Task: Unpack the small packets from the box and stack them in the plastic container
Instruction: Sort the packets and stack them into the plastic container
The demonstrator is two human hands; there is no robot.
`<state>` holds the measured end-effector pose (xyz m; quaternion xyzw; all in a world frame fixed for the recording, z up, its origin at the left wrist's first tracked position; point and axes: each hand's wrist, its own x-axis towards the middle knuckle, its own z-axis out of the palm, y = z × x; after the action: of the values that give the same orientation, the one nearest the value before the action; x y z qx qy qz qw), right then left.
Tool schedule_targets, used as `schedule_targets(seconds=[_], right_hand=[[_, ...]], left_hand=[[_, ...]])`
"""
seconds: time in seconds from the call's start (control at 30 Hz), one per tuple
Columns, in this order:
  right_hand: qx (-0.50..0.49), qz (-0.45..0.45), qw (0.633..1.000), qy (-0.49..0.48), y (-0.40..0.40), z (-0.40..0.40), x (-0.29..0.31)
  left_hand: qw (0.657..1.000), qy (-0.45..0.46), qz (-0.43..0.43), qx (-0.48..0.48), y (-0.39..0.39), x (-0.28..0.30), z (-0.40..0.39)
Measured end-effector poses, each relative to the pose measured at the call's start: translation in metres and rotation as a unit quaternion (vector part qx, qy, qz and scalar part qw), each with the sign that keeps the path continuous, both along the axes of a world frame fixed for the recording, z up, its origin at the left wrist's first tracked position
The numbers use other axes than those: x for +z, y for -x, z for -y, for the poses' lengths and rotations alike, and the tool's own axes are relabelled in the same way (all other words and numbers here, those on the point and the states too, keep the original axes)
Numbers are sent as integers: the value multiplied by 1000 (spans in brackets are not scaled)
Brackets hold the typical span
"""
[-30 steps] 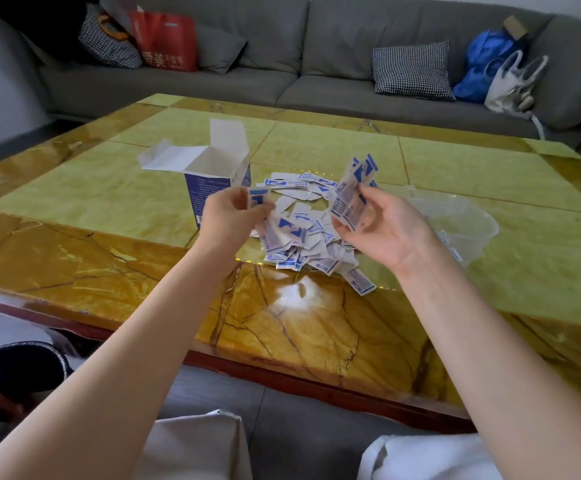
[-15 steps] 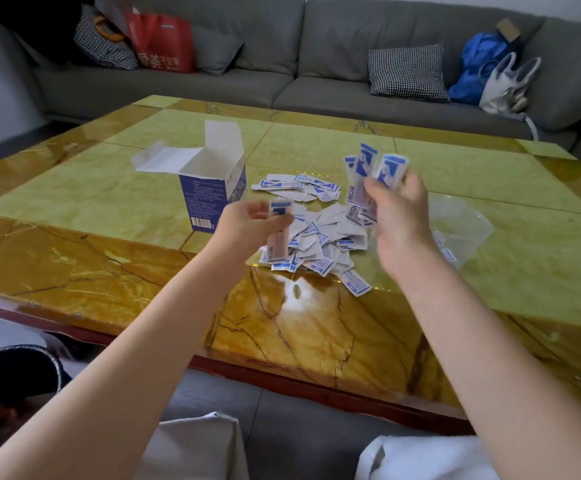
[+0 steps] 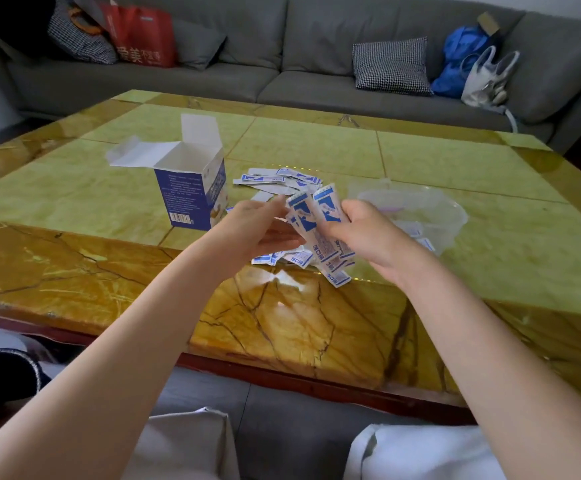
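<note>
**Both hands on a fan of packets above the pile**

The right hand (image 3: 368, 237) held a bunch of blue-and-white packets (image 3: 320, 223) upright, its grip clamped round them. The left hand (image 3: 261, 225) met the bunch from the other side, fingers nearly straight and touching the packets. Below them a loose pile of packets (image 3: 282, 180) lay on the worktop (image 3: 455, 161), between the opened box (image 3: 192, 192) and the clear plastic container (image 3: 431, 209), which already held a few.
</note>
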<state>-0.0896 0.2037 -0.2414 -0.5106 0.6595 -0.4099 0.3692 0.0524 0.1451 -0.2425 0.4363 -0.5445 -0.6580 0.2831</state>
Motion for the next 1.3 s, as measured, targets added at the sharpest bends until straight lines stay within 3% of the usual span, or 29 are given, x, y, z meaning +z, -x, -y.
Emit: schedule_targets(seconds=[0.07,0.2,0.33,0.4,0.47,0.53,0.6,0.8,0.93,1.1,1.3], right_hand=[[3,-67,998,2,2,-3,0],[4,-167,986,7,10,-8,0],[-53,-104,991,59,26,-15,10],[-2,-47,999,23,26,-21,11],[34,-62,997,-16,24,-25,4],[22,-137,990,12,23,-25,0],[19,-226,973,52,29,-29,0],[88,-471,877,26,47,-49,-17],[111,-442,890,-27,54,-56,-22],[90,-475,873,-66,72,-65,-19],[57,-472,880,-23,69,-62,-20]], left_hand=[[1000,-1,5,-23,1,1,-2],[988,113,82,-64,6,-7,-6],[988,101,114,-9,7,-12,-1],[992,80,97,-14,11,-14,-3],[995,69,54,-53,18,-11,-11],[994,52,19,-90,25,-7,-17],[988,59,40,-137,30,-6,-20],[901,277,276,-190,43,-12,-27],[847,347,342,-215,53,-18,-34],[837,360,351,-217,59,-21,-37],[827,401,348,-185,66,-25,-39]])
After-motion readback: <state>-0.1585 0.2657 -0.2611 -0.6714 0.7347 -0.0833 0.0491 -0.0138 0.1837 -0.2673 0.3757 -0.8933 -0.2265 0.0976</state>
